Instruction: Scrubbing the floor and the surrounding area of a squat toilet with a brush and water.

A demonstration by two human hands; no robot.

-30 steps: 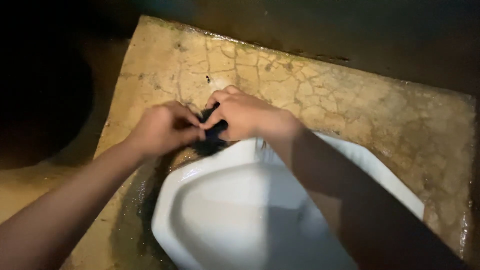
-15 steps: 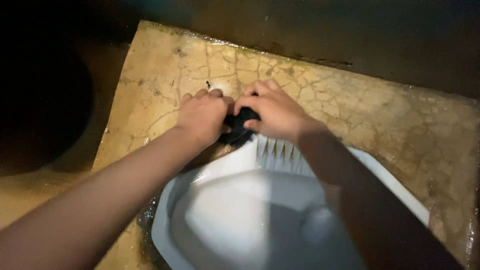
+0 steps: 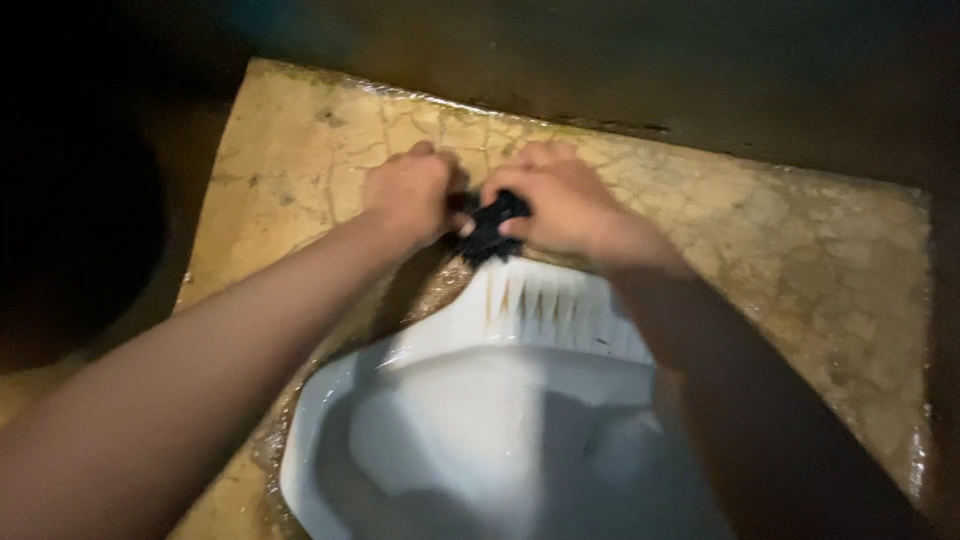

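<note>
Cracked yellowish concrete floor [image 3: 800, 260], wet and dim, surrounds a white squat toilet pan [image 3: 500, 420]. Both hands meet at the pan's ridged far edge: the left hand [image 3: 410, 195] and right hand [image 3: 560, 205] pinch a small dark, rough scrubbing pad [image 3: 490, 232] between them. Fingers hide most of the pad; its shape stays unclear.

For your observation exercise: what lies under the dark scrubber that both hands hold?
Under the dark scrubber is the white squat pan, on its ribbed footrest edge, and cracked wet floor. The hands hide the contact spot.
</note>
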